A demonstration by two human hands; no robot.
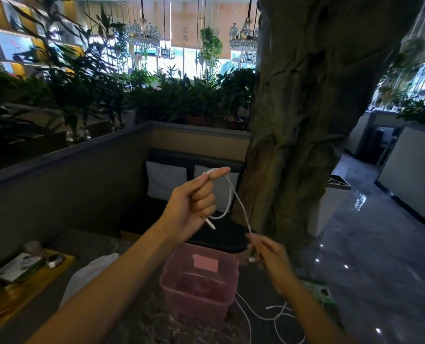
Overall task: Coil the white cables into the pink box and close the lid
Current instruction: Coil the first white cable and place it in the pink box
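Note:
My left hand [194, 204] is raised above the pink box [221, 304], its fingers curled around a white cable [241, 207]. The cable loops over my extended index finger, and a plug end pokes out below my fist. From the finger the cable runs down to my right hand [271, 254], which pinches it near its other plug, to the right of the box. The pink box stands open on the dark table with a paler pink label on its far inner wall. Another white cable [275, 316] lies loose on the table right of the box.
A white bag [87, 276] lies left of the box. A wooden tray [15, 291] with packets sits at the far left. A thick tree trunk [305, 120] rises behind my right hand. A dark bench with white cushions [166, 180] faces me.

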